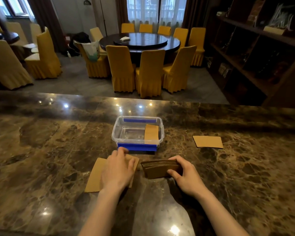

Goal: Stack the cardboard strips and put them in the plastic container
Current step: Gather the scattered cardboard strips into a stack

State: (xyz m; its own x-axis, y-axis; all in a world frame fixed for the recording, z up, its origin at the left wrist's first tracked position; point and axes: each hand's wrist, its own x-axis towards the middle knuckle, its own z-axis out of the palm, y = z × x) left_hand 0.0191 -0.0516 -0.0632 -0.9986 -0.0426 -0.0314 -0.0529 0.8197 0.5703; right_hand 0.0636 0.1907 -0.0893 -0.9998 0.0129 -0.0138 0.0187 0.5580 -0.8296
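A clear plastic container (116, 132) with blue clips stands mid-counter, with one cardboard strip (151, 132) leaning inside at its right end. My right hand (186, 176) grips a stack of cardboard strips (157, 168) held on edge just in front of the container. My left hand (117, 169) lies flat, fingers spread, on a cardboard strip (94, 176) lying on the counter. Whether it grips that strip is unclear. Another flat cardboard strip (208, 141) lies to the right of the container.
The work surface is a dark polished marble counter (49, 150) whose far edge runs just beyond the container. Past it are a round dining table (140, 40) with yellow-covered chairs and dark shelving (255, 48) at the right.
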